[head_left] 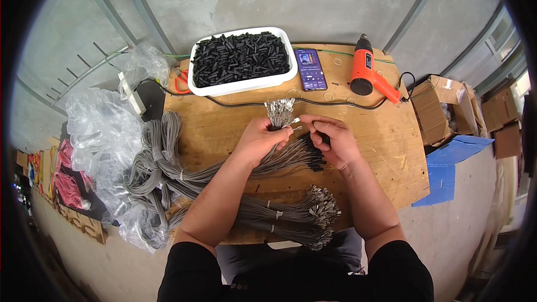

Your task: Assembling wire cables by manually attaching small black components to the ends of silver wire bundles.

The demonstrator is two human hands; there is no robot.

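Observation:
My left hand [261, 141] is closed round a bundle of thin grey cables, whose silvery metal terminals [279, 111] fan out above the fist. Close to its right side, my right hand [334, 138] has its fingers curled in, fingertips beside a single terminal [296, 120] that sticks out of the bundle. Something dark shows between the right fingers, too small to make out. Under both hands, cable ends fitted with black sleeves [316, 159] lie on the table. Nearer to me rest tied cable bundles [274, 212] with bare metal terminals [323, 210].
A white tub [240, 89] heaped with black sleeves [240, 59] stands at the back of the wooden table [386, 162]. Beside it are a phone [311, 70], an orange heat gun [366, 70] and red-handled pliers [182, 81]. A black cord [251, 104] crosses behind my hands. Clear plastic bags [100, 134] lie left, cardboard boxes [436, 112] right.

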